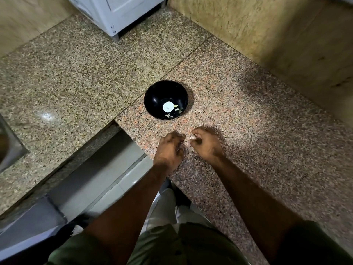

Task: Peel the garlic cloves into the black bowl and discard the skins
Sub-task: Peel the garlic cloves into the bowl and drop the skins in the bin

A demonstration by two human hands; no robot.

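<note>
Hands (188, 145) pinching garlic, black bowl (166, 100) holding peeled clove (168, 106)

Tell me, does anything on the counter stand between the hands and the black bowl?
Nothing visible does. Only bare granite counter lies between the black bowl, the left hand and the right hand.

Blurred by motion – left hand (170, 148) and right hand (206, 144), fingers curled under, fingertips hidden; can't make out whether the pale bit at the right hand's thumb is a garlic clove (191, 138) or skin. Too small to tell apart – pale pieces at the bottom of the black bowl (165, 99). Cut off by the frame: white appliance (114, 10) at top, steel sink (8, 144) at left edge
</note>
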